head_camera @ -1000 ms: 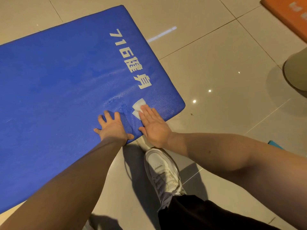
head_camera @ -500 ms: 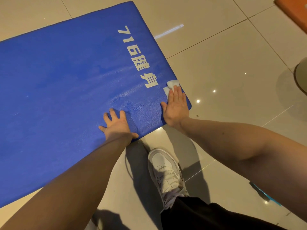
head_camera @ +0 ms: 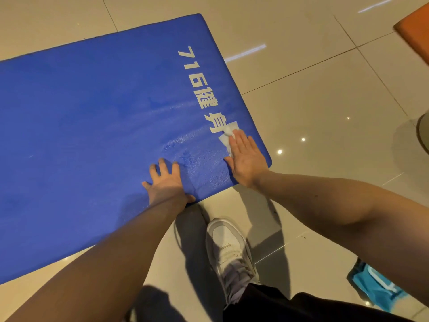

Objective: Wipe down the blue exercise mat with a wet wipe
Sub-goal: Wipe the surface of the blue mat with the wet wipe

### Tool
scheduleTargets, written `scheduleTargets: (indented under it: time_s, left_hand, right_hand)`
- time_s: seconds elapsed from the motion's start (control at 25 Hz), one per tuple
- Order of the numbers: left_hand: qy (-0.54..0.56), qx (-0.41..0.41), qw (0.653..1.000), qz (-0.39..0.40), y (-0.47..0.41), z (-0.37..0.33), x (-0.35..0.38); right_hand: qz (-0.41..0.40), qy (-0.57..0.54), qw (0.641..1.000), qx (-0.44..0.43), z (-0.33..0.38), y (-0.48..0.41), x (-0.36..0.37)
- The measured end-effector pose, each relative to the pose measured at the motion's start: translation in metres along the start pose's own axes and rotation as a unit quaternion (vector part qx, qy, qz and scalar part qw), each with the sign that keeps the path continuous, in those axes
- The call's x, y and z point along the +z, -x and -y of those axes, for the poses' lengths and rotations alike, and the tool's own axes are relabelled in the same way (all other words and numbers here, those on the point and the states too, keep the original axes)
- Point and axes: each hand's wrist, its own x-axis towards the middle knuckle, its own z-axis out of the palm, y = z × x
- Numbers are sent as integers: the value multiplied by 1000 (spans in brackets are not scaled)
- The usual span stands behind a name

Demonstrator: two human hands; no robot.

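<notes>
Lengthwise, blue mat (head_camera: 92,135) runs left, lettering end right

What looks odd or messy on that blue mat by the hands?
Only wetness: the blue mat shows damp streaks and speckled droplets between the left hand and right hand, which presses a crumpled white wipe flat. That looks like fresh wiping, not damage. Nothing else stands out.
</notes>
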Motion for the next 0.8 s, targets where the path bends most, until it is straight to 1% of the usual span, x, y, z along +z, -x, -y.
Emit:
scheduleTargets:
  time_s: [0.08, 0.16, 0.2, 0.24, 0.28, 0.32, 0.4, 0.48, 0.52, 0.56, 0.6, 0.68, 0.8]
  left_hand:
    - [3, 1, 1000, -2, 2, 1, 0]
    - [8, 6, 1000, -2, 2, 1, 1]
    - [12, 8, 1000, -3, 2, 2, 1]
    - [13, 9, 1000, -5, 1, 2, 1]
    - [12, 9, 1000, -8, 1, 2, 1]
    - [11, 8, 1000, -10, 2, 2, 1]
    - [5, 0, 1000, -12, 2, 0, 1]
    - [-4, -10, 1000, -10, 2, -2, 0]
    - [-5, -10, 1000, -7, 2, -1, 0]
    - [-1, -5, 1000, -5, 2, 0, 0]
    - [4, 2, 1000, -3, 2, 2, 0]
    - [10, 12, 1000, -3, 3, 4, 1]
    - [6, 13, 1000, -5, 5, 5, -1]
  right_hand:
    - [0, 0, 998, 69, -8, -10, -5]
    - [-5, -17, 990, 143, 3, -17, -6]
    - [-6, -31, 985, 170, 11, -20, -6]
    - [-7, -49, 983, 179, 20, -20, -6]
    - [-7, -65, 984, 163, 30, -19, -6]
    - [-7, -65, 990, 122, 43, -15, -5]
    - [12, -16, 1000, 6, 72, 1, 5]
    - [38, 24, 995, -87, 85, 12, 13]
    - [41, 23, 993, -110, 81, 10, 13]
    - [37, 21, 993, -113, 73, 6, 10]
    - [30, 19, 995, -93, 60, 0, 6]
    - [18, 9, 1000, -7, 28, -16, -6]
    - [31, 17, 994, 108, -2, -35, -23]
